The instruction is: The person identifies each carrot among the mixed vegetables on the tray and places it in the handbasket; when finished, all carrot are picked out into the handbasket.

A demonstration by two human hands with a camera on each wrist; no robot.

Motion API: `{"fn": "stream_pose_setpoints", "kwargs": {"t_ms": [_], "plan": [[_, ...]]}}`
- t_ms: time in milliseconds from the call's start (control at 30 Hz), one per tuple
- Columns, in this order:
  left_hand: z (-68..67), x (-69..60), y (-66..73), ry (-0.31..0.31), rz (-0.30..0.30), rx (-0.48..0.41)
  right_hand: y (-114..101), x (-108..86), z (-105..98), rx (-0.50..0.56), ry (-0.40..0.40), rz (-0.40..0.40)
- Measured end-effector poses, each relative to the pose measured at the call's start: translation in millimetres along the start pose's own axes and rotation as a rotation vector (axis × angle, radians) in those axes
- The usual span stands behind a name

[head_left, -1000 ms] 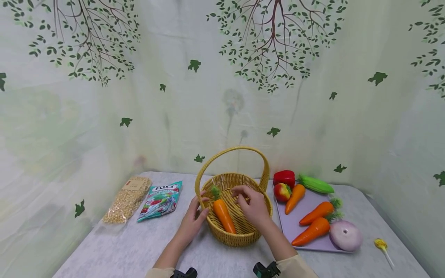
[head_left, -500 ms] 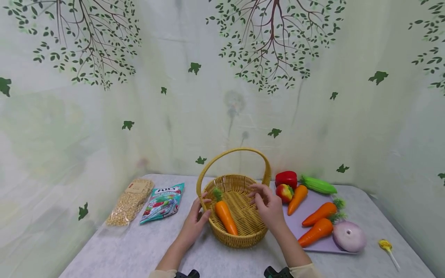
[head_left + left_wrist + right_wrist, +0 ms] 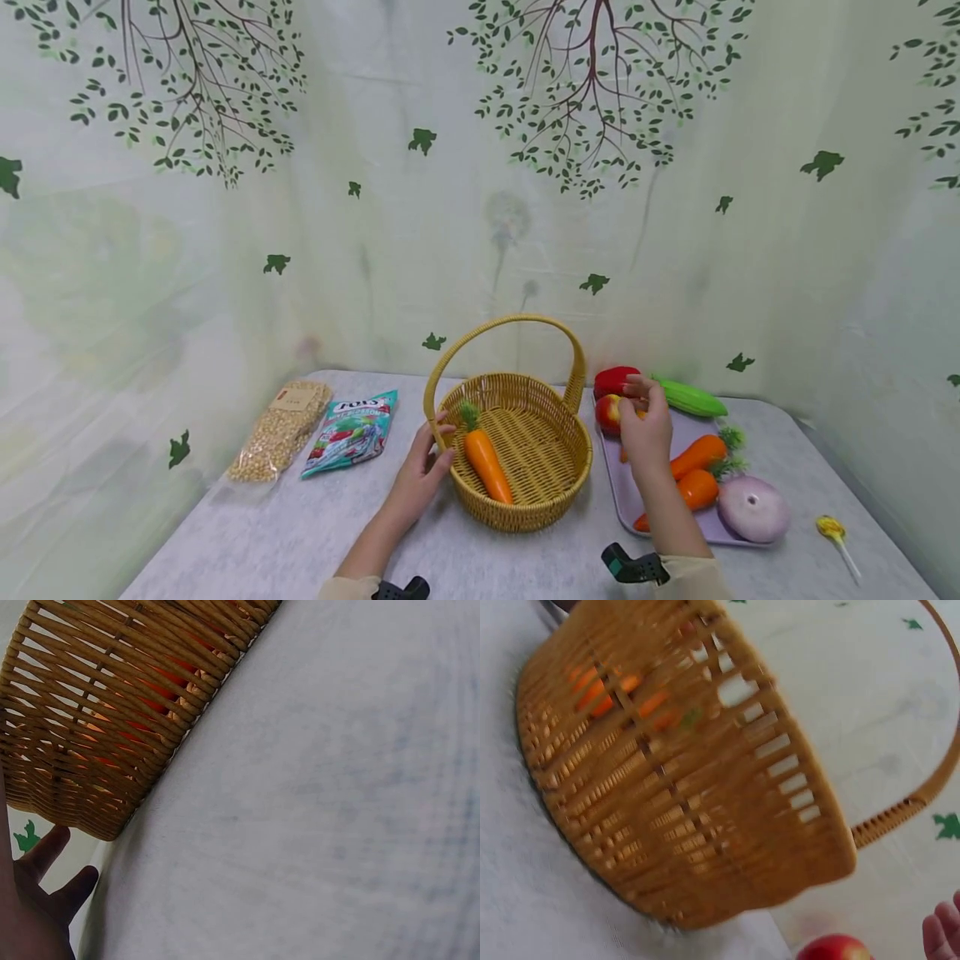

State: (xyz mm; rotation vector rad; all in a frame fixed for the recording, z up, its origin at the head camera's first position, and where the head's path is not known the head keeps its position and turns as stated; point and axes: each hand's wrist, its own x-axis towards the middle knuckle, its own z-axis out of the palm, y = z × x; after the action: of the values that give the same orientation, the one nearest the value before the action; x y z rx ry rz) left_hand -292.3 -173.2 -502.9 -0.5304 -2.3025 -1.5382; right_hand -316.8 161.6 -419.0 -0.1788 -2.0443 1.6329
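At its left side, the wicker basket (image 3: 517,517) is held by my left hand (image 3: 418,477), whose fingers lie over the rim near the handle's foot. One orange carrot (image 3: 487,467) with a green top lies inside. My right hand (image 3: 647,429) hovers over the lilac tray (image 3: 617,492), fingers slightly bent and holding nothing, in front of a red-yellow fruit (image 3: 607,413). In the right wrist view, its fingertips (image 3: 943,926) show right of the red fruit (image 3: 834,949). The left wrist view shows part of the left hand (image 3: 41,900) beside the basket (image 3: 112,712).
On the tray are a red pepper (image 3: 615,381), a green vegetable (image 3: 692,398), several carrots (image 3: 699,454) and a purple onion (image 3: 753,508). A yellow lollipop (image 3: 831,528) lies farther right. Left of the basket lie a teal candy bag (image 3: 351,433) and a bag of yellow kernels (image 3: 281,433).
My right hand has moved right, from above the basket's interior to above the tray. The left hand stays at the basket's left side, and the carrot in the basket lies as before.
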Motion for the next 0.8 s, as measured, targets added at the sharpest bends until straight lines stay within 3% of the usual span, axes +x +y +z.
{"fn": "stream_pose_setpoints", "kwargs": {"t_ms": [233, 433, 667, 800], "plan": [[0.3, 2.2, -2.0, 0.003, 0.014, 0.007, 14, 14.8, -19, -0.085, -0.063, 0.202], [-0.2, 2.5, -1.5, -0.013, -0.014, -0.010, 32, 23.4, -29, -0.117, -0.131, 0.258], [-0.8, 3.6, -1.0, -0.007, 0.008, -0.007, 44, 28.9, -32, -0.173, -0.285, 0.329], [-0.9, 2.1, -0.5, -0.013, -0.016, -0.008, 51, 29.0, -34, -0.201, -0.360, 0.352]]}}
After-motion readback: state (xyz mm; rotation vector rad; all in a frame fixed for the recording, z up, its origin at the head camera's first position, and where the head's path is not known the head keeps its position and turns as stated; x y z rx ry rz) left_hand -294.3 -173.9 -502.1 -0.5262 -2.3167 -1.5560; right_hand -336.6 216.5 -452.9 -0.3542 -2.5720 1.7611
